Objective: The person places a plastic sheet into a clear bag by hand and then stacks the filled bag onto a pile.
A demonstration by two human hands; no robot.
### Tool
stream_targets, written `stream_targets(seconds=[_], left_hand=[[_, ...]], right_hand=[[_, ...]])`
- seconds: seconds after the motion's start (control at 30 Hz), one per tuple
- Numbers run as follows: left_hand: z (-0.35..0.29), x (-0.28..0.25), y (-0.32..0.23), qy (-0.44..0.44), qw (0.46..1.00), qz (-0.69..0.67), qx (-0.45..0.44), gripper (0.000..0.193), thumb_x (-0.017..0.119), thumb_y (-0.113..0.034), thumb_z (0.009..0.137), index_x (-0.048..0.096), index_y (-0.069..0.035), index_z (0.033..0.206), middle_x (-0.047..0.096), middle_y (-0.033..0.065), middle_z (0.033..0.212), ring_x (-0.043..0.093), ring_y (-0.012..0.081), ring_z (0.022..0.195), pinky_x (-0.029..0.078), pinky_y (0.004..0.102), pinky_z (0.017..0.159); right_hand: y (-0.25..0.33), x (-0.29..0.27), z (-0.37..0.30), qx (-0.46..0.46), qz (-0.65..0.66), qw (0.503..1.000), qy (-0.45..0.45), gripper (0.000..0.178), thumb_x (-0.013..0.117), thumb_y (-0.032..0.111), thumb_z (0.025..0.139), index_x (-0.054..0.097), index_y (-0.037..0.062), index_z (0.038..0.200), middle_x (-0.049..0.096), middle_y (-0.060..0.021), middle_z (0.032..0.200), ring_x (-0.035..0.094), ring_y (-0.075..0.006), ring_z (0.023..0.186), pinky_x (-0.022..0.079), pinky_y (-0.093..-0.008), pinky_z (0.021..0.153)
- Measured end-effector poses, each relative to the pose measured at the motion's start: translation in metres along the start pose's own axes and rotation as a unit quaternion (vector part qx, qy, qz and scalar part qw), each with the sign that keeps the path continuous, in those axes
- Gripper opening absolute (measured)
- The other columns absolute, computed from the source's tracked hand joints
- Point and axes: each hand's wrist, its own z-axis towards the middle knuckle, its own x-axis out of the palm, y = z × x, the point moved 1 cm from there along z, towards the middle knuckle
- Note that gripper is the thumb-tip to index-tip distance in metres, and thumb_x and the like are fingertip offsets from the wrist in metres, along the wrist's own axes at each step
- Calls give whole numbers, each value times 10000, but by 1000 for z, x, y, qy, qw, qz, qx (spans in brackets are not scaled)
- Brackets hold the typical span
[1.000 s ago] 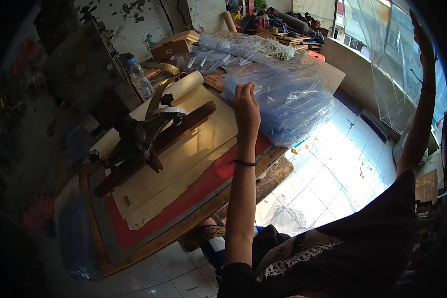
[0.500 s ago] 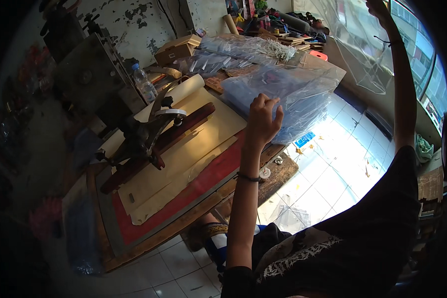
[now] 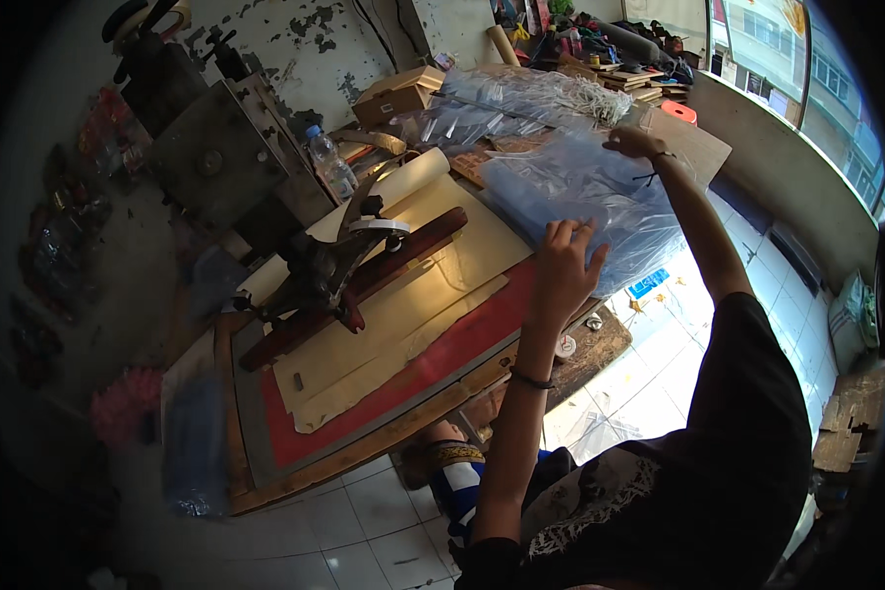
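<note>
A pile of clear, bluish plastic sheets (image 3: 631,211) lies at the table's far right corner. My left hand (image 3: 566,264) rests at the pile's near edge, its thumb apart from the slightly bent fingers. Over the far side of the pile, my right hand (image 3: 635,145) has its fingers bent together on a clear plastic sheet (image 3: 585,155); the fingertips are small and partly hidden. Left of my left hand, cream paper (image 3: 403,329) covers part of a red mat (image 3: 442,369). A dark red bar (image 3: 418,254) on a black metal arm crosses above the paper.
A heavy dark machine (image 3: 211,157) stands at the left by the peeling wall. Behind the paper roll (image 3: 413,182) are a plastic bottle (image 3: 329,162) and a cardboard box (image 3: 398,93). More plastic sheets (image 3: 472,113) lie farther back. A wooden ledge (image 3: 600,349) juts out below the table's right edge.
My right hand has come down and left from high up, bringing the hanging clear sheet onto the pile. My left hand stays by the pile's near edge. The whole view has shifted.
</note>
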Motion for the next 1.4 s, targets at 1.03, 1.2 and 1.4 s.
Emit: stream_targets(seconds=[1.03, 1.2, 1.4], left_hand=[[27, 59, 48, 252, 961, 24, -111, 628, 477, -665, 897, 563, -286, 1390, 468, 199, 1469, 381, 376, 1403, 132, 548, 1189], [27, 54, 41, 247, 965, 49, -66, 505, 470, -518, 961, 589, -235, 1362, 509, 190, 1436, 438, 374, 1364, 177, 563, 1174], [0, 61, 0, 124, 992, 16, -19, 428, 469, -402, 984, 621, -172, 1311, 545, 184, 1388, 464, 385, 1321, 227, 589, 1140]], right_hand=[[-51, 113, -3, 107, 20, 994, 33, 564, 328, 281, 935, 288, 194, 1490, 457, -376, 1356, 573, -460, 1172, 462, -449, 995], [-80, 140, 15, 67, -4, 997, 30, 660, 353, 45, 957, 249, 333, 1541, 498, -352, 1280, 620, -466, 1067, 515, -449, 901], [-90, 105, -18, 94, -7, 994, 56, 540, 360, 177, 1006, 286, 293, 1529, 527, -321, 1266, 613, -449, 1090, 498, -454, 917]])
